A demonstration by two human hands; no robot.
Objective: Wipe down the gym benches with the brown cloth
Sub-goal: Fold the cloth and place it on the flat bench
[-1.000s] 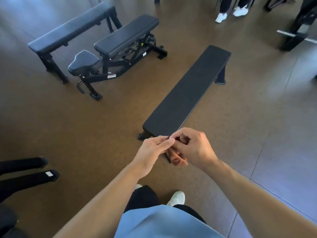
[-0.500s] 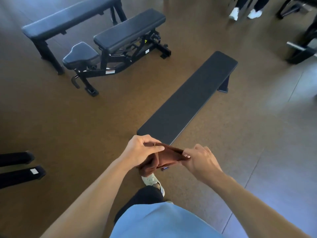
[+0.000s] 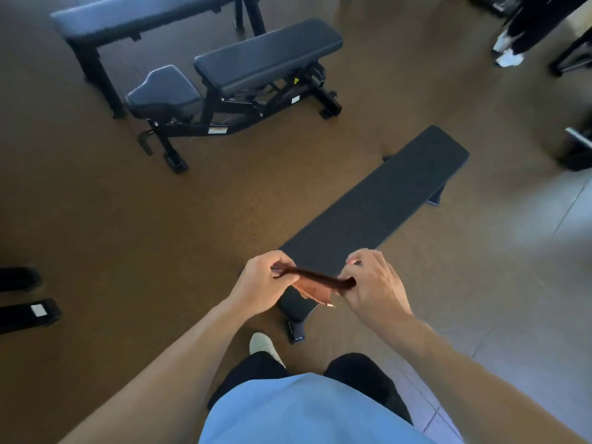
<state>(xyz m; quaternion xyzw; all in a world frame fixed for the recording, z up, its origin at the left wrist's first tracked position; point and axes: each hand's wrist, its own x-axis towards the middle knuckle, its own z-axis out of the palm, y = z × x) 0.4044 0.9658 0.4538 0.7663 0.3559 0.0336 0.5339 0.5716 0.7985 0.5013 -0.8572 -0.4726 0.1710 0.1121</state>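
Fingers [image 3: 278, 267] of the left hand [image 3: 261, 283] are curled and pinch one end of the brown cloth [image 3: 315, 282]; those of the right hand [image 3: 373, 283] curl round its other end, so the cloth stretches as a dark band between the two hands, with a lighter corner hanging down below it. Both hands sit just below centre of the frame, above the near end of a flat black bench [image 3: 374, 206], and the cloth is not seen to touch this worktop. The bench runs from centre toward the upper right, its long edges straight and its far end squared off, with a foot showing under the near end. Brown floor [image 3: 96, 203] lies open along its left side; paler tiled floor fills the lower right. In the upper middle stands an adjustable bench [image 3: 266, 56] with a separate seat pad, and behind it, upper left, another flat bench [image 3: 134, 16]. Dark equipment feet [image 3: 28, 310] show at the left edge. A second person's legs and white shoes [image 3: 507, 56] appear at the upper right. No containers are visible.
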